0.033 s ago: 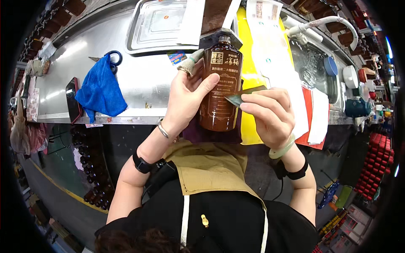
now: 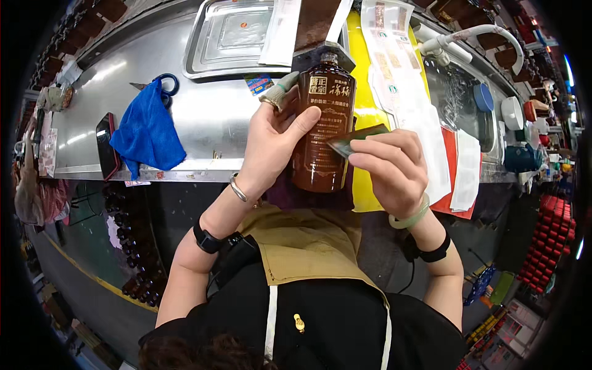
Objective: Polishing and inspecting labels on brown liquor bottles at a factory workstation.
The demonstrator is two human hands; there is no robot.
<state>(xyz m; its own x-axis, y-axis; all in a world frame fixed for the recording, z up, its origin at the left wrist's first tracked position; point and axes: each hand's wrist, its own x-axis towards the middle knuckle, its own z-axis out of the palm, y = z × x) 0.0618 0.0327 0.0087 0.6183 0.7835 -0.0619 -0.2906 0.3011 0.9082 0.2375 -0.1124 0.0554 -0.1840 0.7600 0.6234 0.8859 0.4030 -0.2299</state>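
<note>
A brown glass bottle (image 2: pixel 321 176) with gold print lies with its neck pointing away from me. My left hand (image 2: pixel 274 132) is closed around its left side, the thumb lying across the print. Cloth covers wrap at least one of that hand's fingertips. My right hand (image 2: pixel 391 163) pinches a thin, dark, flat scraper (image 2: pixel 357 140), with a pointed corner against or just above the right part of the bottle's print. From this view I cannot tell whether it touches the glass. Purple cloth (image 2: pixel 280 191) shows beneath the bottle.
On the left lie a blue cloth (image 2: pixel 148 129) over scissors (image 2: pixel 169 86) and a red-edged phone (image 2: pixel 108 145). A metal tray (image 2: pixel 197 43) stands behind. Label sheets (image 2: pixel 394 80) cover a yellow sheet (image 2: pixel 364 185) to the right, near a sink (image 2: pixel 459 92) with a white tap (image 2: pixel 487 29).
My right hand has shifted slightly left, and the scraper has turned so that more of its face shows. The bottle and my left hand stay in place.
</note>
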